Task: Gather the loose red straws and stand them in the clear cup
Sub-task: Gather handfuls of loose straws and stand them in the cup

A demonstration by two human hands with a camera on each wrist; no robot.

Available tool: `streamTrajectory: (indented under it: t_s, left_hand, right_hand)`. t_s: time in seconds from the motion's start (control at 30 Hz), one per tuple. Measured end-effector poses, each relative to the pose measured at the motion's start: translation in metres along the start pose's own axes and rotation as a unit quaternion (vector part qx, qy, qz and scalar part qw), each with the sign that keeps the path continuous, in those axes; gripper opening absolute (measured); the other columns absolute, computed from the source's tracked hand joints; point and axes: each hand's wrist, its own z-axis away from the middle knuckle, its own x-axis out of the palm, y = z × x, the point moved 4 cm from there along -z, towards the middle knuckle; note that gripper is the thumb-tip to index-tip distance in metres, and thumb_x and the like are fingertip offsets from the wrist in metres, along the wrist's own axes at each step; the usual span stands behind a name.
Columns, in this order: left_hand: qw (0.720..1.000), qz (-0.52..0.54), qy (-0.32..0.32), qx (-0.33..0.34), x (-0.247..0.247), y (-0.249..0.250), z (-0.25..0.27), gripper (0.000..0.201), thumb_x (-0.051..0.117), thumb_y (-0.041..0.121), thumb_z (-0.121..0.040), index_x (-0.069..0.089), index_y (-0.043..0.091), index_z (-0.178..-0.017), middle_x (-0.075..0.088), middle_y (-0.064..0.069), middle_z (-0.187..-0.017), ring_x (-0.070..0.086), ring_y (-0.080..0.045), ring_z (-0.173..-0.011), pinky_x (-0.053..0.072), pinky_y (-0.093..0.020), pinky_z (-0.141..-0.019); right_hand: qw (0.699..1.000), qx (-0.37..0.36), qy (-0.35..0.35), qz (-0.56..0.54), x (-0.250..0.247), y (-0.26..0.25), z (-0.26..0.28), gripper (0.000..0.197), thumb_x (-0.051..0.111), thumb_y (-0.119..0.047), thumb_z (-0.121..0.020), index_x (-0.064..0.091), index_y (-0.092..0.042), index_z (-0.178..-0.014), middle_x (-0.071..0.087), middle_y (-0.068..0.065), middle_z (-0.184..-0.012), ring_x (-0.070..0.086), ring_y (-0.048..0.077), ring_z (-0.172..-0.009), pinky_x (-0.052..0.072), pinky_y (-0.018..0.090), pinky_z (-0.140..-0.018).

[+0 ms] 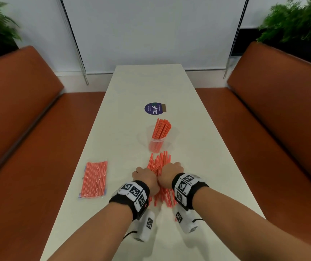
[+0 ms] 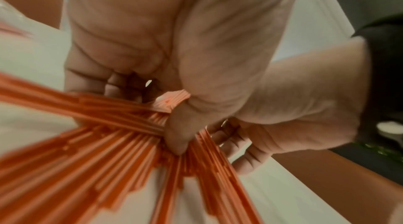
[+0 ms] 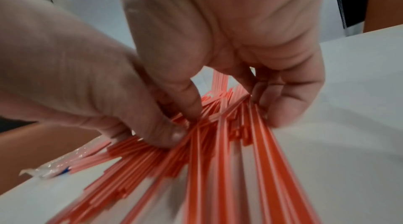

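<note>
A pile of loose red straws (image 1: 160, 161) lies lengthwise on the white table (image 1: 198, 129), just short of the clear cup (image 1: 157, 143), which stands upright with several red straws in it. My left hand (image 1: 144, 175) and right hand (image 1: 171, 170) meet over the middle of the pile, one on each side. In the left wrist view my left hand (image 2: 152, 112) curls its thumb and fingers round the bunched straws (image 2: 104, 150). The right wrist view shows my right hand (image 3: 231, 107) pinching the straws (image 3: 218, 158) between thumb and fingers. The straw ends fan out towards me.
A sealed clear packet of red straws (image 1: 94, 178) lies to the left of the pile. A round purple sticker (image 1: 153, 108) sits beyond the cup. Orange benches (image 1: 28, 129) run along both long sides of the table, with ferns (image 1: 297, 19) in the far corners.
</note>
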Motion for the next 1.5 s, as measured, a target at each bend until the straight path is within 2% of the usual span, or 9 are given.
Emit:
streamTrajectory:
  t_s: [0.13, 0.4, 0.7, 1.0, 1.1, 1.3, 1.37, 1.43, 1.5]
  left_hand:
    - [0.999, -0.043, -0.006, 0.002, 0.000, 0.005, 0.000, 0.046, 0.046, 0.024, -0.092, 0.044, 0.008, -0.135, 0.044, -0.011, -0.135, 0.040, -0.029, -0.125, 0.035, -0.035, -0.105]
    - [0.999, 0.009, -0.011, -0.041, 0.009, -0.002, -0.008, 0.063, 0.064, 0.024, -0.087, 0.034, 0.003, -0.138, 0.040, -0.015, -0.138, 0.042, -0.029, -0.129, 0.040, -0.035, -0.108]
    - [0.997, 0.058, -0.032, -0.047, 0.011, -0.014, -0.013, 0.048, 0.052, 0.011, -0.089, 0.039, 0.005, -0.135, 0.043, -0.015, -0.137, 0.047, -0.032, -0.126, 0.043, -0.040, -0.104]
    - [0.990, 0.140, -0.029, 0.000, 0.002, -0.029, -0.016, 0.035, 0.038, 0.012, -0.096, 0.046, 0.002, -0.128, 0.060, -0.014, -0.126, 0.061, -0.029, -0.113, 0.050, -0.034, -0.094]
    - [0.982, 0.181, -0.044, -0.011, 0.000, -0.033, -0.014, 0.033, 0.037, 0.010, -0.096, 0.047, -0.001, -0.126, 0.061, -0.014, -0.124, 0.062, -0.029, -0.112, 0.050, -0.033, -0.091]
    - [0.971, 0.229, -0.074, 0.001, -0.008, -0.030, -0.002, 0.033, 0.030, 0.002, -0.099, 0.061, -0.008, -0.110, 0.060, -0.016, -0.102, 0.058, -0.030, -0.118, 0.049, -0.027, -0.084]
    - [0.958, 0.275, -0.078, -0.023, -0.011, -0.028, -0.002, 0.037, 0.033, 0.003, -0.099, 0.057, -0.007, -0.125, 0.060, -0.021, -0.126, 0.058, -0.029, -0.112, 0.049, -0.022, -0.077]
    - [0.963, 0.260, -0.070, -0.010, -0.014, -0.027, -0.002, 0.038, 0.035, 0.003, -0.098, 0.055, -0.006, -0.128, 0.057, -0.022, -0.133, 0.057, -0.032, -0.120, 0.042, -0.015, -0.062]
    - [0.977, 0.204, -0.058, 0.007, -0.017, -0.026, 0.001, 0.037, 0.032, 0.000, -0.099, 0.057, -0.007, -0.125, 0.057, -0.020, -0.131, 0.055, -0.031, -0.124, 0.049, -0.020, -0.080]
  right_hand:
    - [0.999, 0.032, 0.035, 0.015, 0.003, -0.008, -0.013, 0.039, 0.045, -0.029, -0.093, 0.050, -0.007, -0.125, 0.049, 0.013, -0.130, 0.047, 0.027, -0.118, 0.043, 0.034, -0.098]
    - [0.991, 0.101, 0.050, -0.076, 0.005, 0.000, -0.021, 0.030, 0.039, -0.023, -0.097, 0.049, -0.007, -0.121, 0.054, 0.012, -0.125, 0.055, 0.026, -0.114, 0.046, 0.034, -0.093]
    - [0.975, 0.134, 0.045, -0.172, -0.002, 0.003, -0.018, 0.033, 0.045, -0.021, -0.094, 0.047, -0.005, -0.122, 0.054, 0.014, -0.126, 0.057, 0.026, -0.113, 0.049, 0.034, -0.097]
    - [0.927, 0.102, 0.063, -0.356, -0.021, 0.026, -0.014, 0.038, 0.039, -0.007, -0.096, 0.032, 0.007, -0.131, 0.054, 0.023, -0.130, 0.057, 0.035, -0.115, 0.048, 0.037, -0.089]
    - [0.910, 0.098, 0.076, -0.395, -0.030, 0.032, -0.016, 0.036, 0.040, -0.003, -0.094, 0.034, 0.007, -0.128, 0.055, 0.025, -0.126, 0.058, 0.037, -0.112, 0.046, 0.034, -0.078]
    - [0.892, 0.032, 0.083, -0.443, -0.047, 0.039, -0.022, 0.023, 0.043, -0.006, -0.089, 0.051, 0.005, -0.108, 0.061, 0.026, -0.111, 0.062, 0.042, -0.101, 0.054, 0.046, -0.086]
    - [0.870, 0.005, 0.079, -0.486, -0.055, 0.039, -0.018, 0.008, 0.043, -0.004, -0.090, 0.050, -0.003, -0.087, 0.058, 0.023, -0.092, 0.060, 0.036, -0.081, 0.051, 0.039, -0.071]
    - [0.818, -0.004, 0.069, -0.570, -0.059, 0.038, -0.015, 0.016, 0.036, 0.003, -0.093, 0.043, -0.006, -0.081, 0.051, 0.016, -0.079, 0.052, 0.026, -0.064, 0.044, 0.034, -0.058]
    - [0.773, -0.001, 0.073, -0.631, -0.061, 0.037, -0.013, 0.009, 0.031, 0.000, -0.096, 0.039, -0.004, -0.096, 0.049, 0.012, -0.082, 0.052, 0.021, -0.060, 0.045, 0.031, -0.055]
